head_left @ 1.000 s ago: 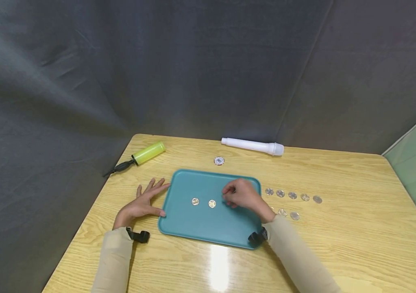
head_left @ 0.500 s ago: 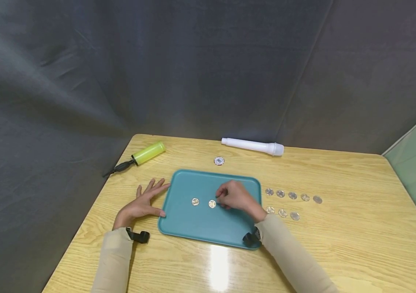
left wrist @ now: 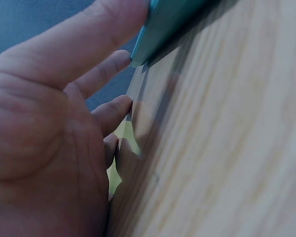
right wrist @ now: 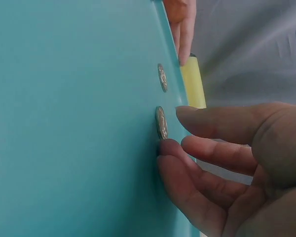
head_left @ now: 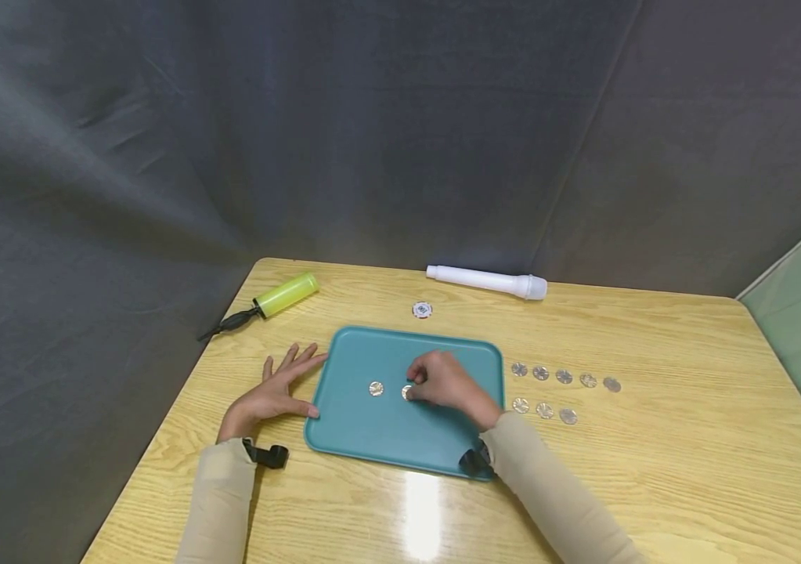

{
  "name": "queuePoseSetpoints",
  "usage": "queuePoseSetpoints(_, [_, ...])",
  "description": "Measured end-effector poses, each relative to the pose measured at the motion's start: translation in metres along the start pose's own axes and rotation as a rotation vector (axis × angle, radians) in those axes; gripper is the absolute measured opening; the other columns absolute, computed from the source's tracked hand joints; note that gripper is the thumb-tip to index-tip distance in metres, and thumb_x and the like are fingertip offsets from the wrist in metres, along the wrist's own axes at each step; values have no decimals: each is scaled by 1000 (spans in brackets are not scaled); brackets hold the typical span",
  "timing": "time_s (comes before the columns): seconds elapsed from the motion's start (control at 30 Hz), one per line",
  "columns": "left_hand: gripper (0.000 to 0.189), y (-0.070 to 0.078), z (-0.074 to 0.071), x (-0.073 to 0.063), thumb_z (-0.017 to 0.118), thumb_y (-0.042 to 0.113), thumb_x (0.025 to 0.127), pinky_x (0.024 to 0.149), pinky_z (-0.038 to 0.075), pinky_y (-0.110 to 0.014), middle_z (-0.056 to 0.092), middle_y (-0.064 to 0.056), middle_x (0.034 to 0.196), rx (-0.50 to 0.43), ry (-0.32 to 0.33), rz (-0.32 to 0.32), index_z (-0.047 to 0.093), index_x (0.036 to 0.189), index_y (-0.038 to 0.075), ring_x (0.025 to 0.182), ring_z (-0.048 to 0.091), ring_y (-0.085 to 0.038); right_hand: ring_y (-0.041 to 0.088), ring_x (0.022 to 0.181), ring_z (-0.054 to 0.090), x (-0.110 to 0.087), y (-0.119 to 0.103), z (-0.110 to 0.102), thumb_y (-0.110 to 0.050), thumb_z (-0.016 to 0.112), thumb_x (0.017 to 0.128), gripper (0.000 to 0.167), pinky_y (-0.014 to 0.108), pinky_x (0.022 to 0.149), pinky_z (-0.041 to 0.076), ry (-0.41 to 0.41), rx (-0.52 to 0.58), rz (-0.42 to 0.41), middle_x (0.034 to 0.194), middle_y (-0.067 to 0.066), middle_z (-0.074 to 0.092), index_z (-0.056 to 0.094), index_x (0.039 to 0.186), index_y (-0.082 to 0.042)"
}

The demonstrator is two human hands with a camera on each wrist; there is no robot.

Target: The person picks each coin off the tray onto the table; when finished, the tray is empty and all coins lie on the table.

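Note:
A teal tray lies on the table. My left hand rests at its left side with fingers spread, thumb and a fingertip touching the rim. Two round metal coins lie on the tray: a left coin and a right coin. My right hand is over the tray at the right coin, partly covering it in the head view. In the right wrist view, fingertips are at the edge of this coin, with a gap between the thumb and the other bent fingers.
Right of the tray, several coins form a back row and a front row. Behind the tray are a poker chip and a white microphone-shaped stick. A yellow hand pump lies at the back left.
My right hand has moved left across the tray until its fingers reach the right coin. The left hand has stayed at the tray's rim.

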State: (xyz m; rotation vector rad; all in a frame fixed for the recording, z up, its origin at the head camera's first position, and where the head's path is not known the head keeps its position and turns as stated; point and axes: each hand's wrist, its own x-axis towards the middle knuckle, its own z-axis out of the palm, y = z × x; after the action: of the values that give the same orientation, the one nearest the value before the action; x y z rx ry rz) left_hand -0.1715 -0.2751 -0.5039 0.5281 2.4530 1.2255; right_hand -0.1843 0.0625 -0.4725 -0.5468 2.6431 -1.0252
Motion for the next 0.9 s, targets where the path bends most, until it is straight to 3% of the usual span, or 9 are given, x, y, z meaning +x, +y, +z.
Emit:
queuePoseSetpoints(0.17, [97,0,0,-1,87,25,76,112,-30,-67,7,-16,170,-18,1,-4,36,157,16,155,-19,-43,9,72,57,0,-5,5,-14,90,71,24,28,70,52,46,-91,-41,79,1,70,77,89,-6])
queuePoseSetpoints(0.67, [98,1,0,-1,88,27,75,112,-29,-68,7,-16,170,-6,-1,1,35,157,16,155,-18,-43,10,73,64,1,-7,12,-4,90,68,21,31,71,57,121,-118,-60,79,3,74,77,84,-7])
queuePoseSetpoints(0.9, [98,1,0,-1,87,28,76,112,-29,-68,7,-16,170,3,-2,4,35,158,15,155,-18,-43,9,70,60,1,-7,12,-3,89,69,19,30,68,54,119,-130,-43,75,2,71,77,83,-7])
